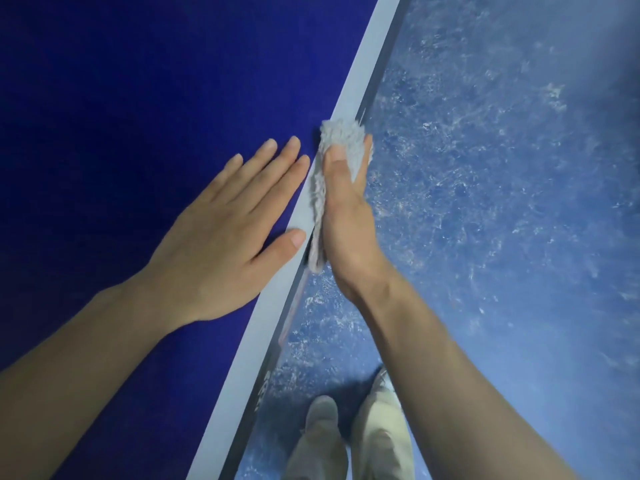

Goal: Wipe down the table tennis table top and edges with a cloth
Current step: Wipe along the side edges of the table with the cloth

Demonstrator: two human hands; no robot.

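The dark blue table tennis table top fills the left half, with a white line along its side edge running diagonally. My left hand lies flat on the top, fingers straight, just left of the white line. A grey fluffy cloth is folded over the table's edge. My right hand holds the cloth against the edge, thumb on top and fingers down the outer side.
Right of the table lies a blue mottled floor. My legs in beige trousers stand close to the table's dark side rim at the bottom.
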